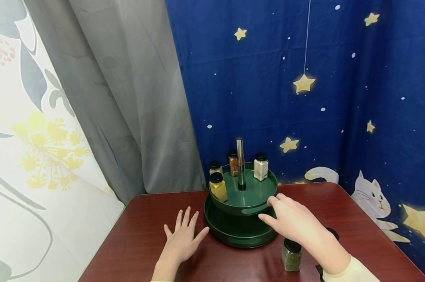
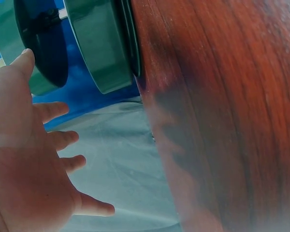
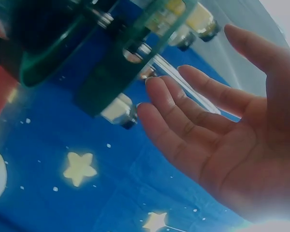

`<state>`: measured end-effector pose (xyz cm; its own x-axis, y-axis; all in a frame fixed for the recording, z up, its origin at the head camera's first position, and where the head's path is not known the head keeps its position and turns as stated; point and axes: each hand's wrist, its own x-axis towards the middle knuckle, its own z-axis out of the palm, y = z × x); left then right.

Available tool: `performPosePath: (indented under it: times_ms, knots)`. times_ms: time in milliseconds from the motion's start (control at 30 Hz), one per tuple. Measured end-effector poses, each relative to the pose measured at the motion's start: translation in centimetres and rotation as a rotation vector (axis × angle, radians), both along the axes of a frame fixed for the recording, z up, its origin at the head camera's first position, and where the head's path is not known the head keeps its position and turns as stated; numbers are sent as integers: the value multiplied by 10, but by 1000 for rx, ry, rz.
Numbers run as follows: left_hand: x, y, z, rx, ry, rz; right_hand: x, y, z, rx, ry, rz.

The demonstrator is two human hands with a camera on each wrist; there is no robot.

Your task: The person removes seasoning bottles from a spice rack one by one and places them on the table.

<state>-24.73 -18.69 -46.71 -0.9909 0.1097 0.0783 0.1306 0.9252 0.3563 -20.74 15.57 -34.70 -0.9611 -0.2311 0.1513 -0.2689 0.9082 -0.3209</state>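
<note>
A dark green two-tier turntable (image 1: 245, 239) with a metal centre post stands on the table. My left hand (image 1: 182, 239) is beside its left side, palm down with fingers spread, holding nothing. In the left wrist view that hand (image 2: 34, 150) shows all its fingers apart. At the right rim of the upper tier (image 1: 258, 201) is my right hand (image 1: 291, 217), fingers loosely bent. The right wrist view shows the palm of this hand (image 3: 232, 135) bare. On the upper tier stand a yellow spice jar (image 1: 218, 188), a red-brown one (image 1: 233, 166) and a whitish one (image 1: 260, 169).
A jar of green herbs (image 1: 291, 256) stands on the red-brown table (image 1: 135, 239) below my right wrist. Another black lid (image 1: 333, 233) shows partly behind my right forearm. Grey curtain (image 1: 128, 98) and blue star-patterned cloth (image 1: 262, 98) hang behind the table.
</note>
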Motion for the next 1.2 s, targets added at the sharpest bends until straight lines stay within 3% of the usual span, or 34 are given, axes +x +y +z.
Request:
performPosePath:
  times_ms: [233, 533, 967, 1200]
  knots:
    - [0, -1, -1, -1, -8, 2, -9, -7, 28, 36, 65, 30]
    - [-1, 2, 1, 4, -14, -3, -28, -43, 46, 33, 85, 84]
    - [-3, 4, -1, 8, -26, -3, -66, -98, 51, -26, 145, 141]
    - [-4, 5, -2, 2, -31, 2, -83, -112, 41, -45, 131, 161]
